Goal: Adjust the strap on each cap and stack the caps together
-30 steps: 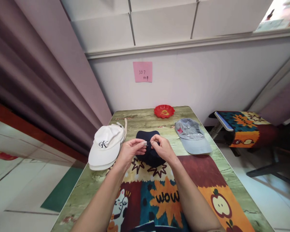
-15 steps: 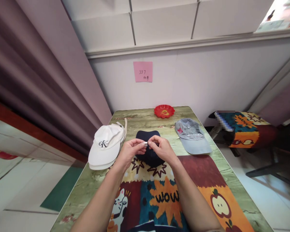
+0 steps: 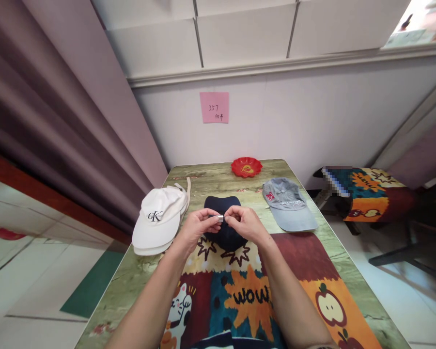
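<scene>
A dark navy cap (image 3: 227, 240) lies at the middle of the table, partly on the patterned mat and partly hidden by both hands. Just above it, a small silver metal buckle (image 3: 220, 218) is pinched in the fingers of my left hand (image 3: 199, 226). My right hand (image 3: 244, 223) meets it from the right, thumb and forefinger pressed together at the buckle's right end; what they grip is too small to make out. White caps (image 3: 158, 220) are stacked on the left. On the right rests a grey cap (image 3: 289, 206) with its brim toward me.
Near the back edge of the wood-patterned table (image 3: 199, 179) sits a red scalloped dish (image 3: 246, 167). The colourful mat (image 3: 305, 257) covers the near part. A pink note (image 3: 214, 107) is on the wall behind. Another patterned cloth (image 3: 366, 194) lies on a stand at the right.
The fingers have shifted very slightly at the buckle, and more of the silver piece shows between them. The caps and the dish have stayed in place.
</scene>
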Demonstrator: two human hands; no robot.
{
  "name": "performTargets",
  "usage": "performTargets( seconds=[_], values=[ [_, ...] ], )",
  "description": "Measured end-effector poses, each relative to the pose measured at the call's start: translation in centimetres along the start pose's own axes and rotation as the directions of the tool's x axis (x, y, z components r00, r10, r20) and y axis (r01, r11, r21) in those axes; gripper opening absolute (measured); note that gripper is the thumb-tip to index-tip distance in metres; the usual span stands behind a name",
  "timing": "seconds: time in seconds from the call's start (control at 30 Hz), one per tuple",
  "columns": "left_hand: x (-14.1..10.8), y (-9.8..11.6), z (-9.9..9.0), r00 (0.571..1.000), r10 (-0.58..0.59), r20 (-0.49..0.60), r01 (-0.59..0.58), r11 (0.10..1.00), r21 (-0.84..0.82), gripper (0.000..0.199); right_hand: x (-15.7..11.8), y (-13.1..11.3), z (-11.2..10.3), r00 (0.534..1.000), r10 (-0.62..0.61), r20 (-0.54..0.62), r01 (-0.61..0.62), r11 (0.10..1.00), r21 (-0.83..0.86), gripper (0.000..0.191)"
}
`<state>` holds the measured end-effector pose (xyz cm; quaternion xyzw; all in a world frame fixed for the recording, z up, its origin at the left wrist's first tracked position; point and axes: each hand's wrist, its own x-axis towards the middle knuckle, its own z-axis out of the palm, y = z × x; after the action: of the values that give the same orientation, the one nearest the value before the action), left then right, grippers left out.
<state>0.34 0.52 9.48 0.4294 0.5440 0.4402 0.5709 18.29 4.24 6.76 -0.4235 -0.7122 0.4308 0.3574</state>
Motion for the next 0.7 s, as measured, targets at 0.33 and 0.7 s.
performTargets(
  seconds=[0.33,0.7],
  values=[
    [0.3,-0.1,-1.0,1.0,-0.002,-0.009,0.002,1.0,0.025,0.03,0.0,1.4,-1.6,0.996,0.021,0.085,-0.028,0.997,0.078,0.017],
    [0.4,-0.3,-0.4,0.999,-0.003,0.037,0.001,0.999,0.038,0.03,0.2,1.2,-1.0,1.0,0.0,-0.004,0.0,0.999,0.049,0.016]
  ],
)
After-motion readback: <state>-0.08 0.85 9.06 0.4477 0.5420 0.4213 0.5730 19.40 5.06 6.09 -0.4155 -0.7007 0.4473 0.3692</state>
